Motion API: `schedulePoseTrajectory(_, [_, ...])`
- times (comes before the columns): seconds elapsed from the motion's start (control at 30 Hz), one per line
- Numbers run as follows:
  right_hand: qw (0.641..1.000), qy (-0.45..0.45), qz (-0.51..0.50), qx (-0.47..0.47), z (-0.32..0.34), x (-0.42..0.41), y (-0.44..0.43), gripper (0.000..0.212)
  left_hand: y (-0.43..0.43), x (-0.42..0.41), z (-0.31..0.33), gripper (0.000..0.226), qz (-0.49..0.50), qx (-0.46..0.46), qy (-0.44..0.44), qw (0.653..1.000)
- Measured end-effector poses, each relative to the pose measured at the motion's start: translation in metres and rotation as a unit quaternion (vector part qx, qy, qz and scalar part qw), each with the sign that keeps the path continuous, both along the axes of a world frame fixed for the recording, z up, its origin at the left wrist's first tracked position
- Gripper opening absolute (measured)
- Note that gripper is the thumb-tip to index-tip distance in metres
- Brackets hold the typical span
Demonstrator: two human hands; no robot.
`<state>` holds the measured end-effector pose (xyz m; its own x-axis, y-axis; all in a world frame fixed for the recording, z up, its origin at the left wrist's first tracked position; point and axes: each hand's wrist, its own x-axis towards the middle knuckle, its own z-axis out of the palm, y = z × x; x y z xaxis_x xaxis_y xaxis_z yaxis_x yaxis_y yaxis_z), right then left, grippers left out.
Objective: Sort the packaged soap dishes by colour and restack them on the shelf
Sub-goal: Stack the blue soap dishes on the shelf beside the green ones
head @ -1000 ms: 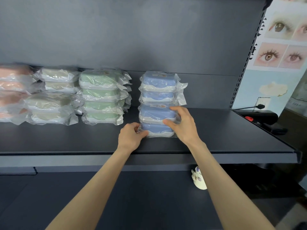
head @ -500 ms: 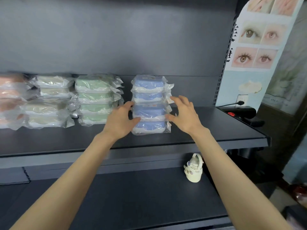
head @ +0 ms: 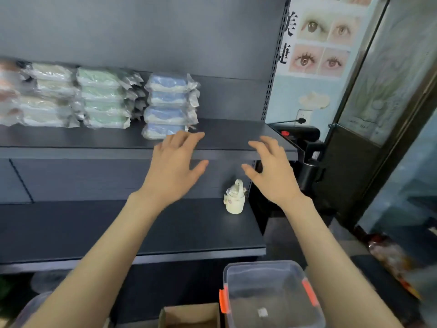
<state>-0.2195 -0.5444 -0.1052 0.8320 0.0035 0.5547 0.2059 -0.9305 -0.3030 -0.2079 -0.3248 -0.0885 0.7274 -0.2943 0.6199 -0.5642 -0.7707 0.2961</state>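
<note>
We find the packaged soap dishes (head: 169,98) standing on the shelf (head: 231,131) in pink, beige, green and blue stacks. Our left hand (head: 172,166) and right hand (head: 272,171) hover nearby, grip wide, empty; sorting looks finished.

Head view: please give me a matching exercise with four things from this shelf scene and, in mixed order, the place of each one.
Things:
1 blue stack
2 green stack
3 small cream item
4 clear bin

Places:
a near the right end of the lower shelf
b below both shelves
c rightmost on the upper shelf
d just left of the blue stack

Pairs: 1-c, 2-d, 3-a, 4-b
</note>
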Motion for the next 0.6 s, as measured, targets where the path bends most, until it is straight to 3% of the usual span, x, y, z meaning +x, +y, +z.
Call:
schedulePoseTrajectory(0.3, [0.987, 0.147, -0.054, 0.028, -0.138, -0.105, -0.063, 0.051, -0.069, -0.082, -0.136, 0.052, -0.051, 0.052, 0.124, 0.99])
schedulePoseTrajectory(0.6, [0.928, 0.35, -0.106, 0.067, -0.273, -0.182, -0.133, 0.05, -0.145, -0.134, -0.294, 0.048, -0.082, 0.071, 0.353, 0.93])
